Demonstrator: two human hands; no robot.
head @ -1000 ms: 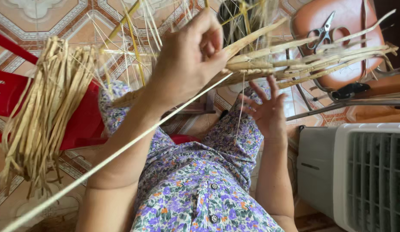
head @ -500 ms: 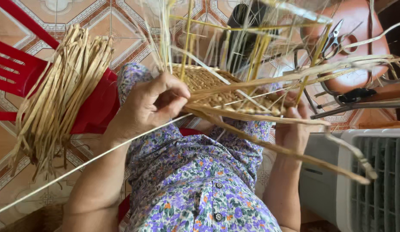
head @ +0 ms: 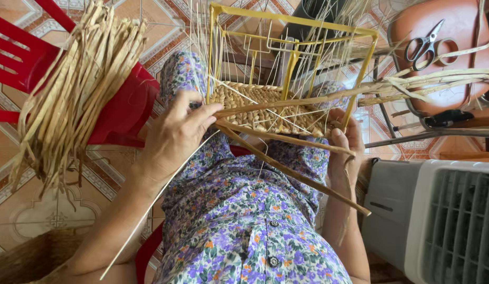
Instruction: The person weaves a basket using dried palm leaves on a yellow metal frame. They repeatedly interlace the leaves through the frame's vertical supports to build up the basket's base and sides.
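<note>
A yellow wire frame rests on my lap with a woven straw panel filling its near side. My left hand pinches a dried straw strand against the panel's left edge. My right hand grips the frame's lower right corner, thumb up along the weave. Several loose straw strands trail from the panel down across my flowered dress. Thin pale ribs run up through the frame.
A bundle of dried straw lies over a red plastic chair at left. At right, scissors lie on a brown stool, and a white fan heater stands beside my right arm. Patterned tiles cover the floor.
My left hand dropped from high above the frame to the panel's left edge, pulling the strand down with it. My right hand went from spread open to gripping the frame's corner.
</note>
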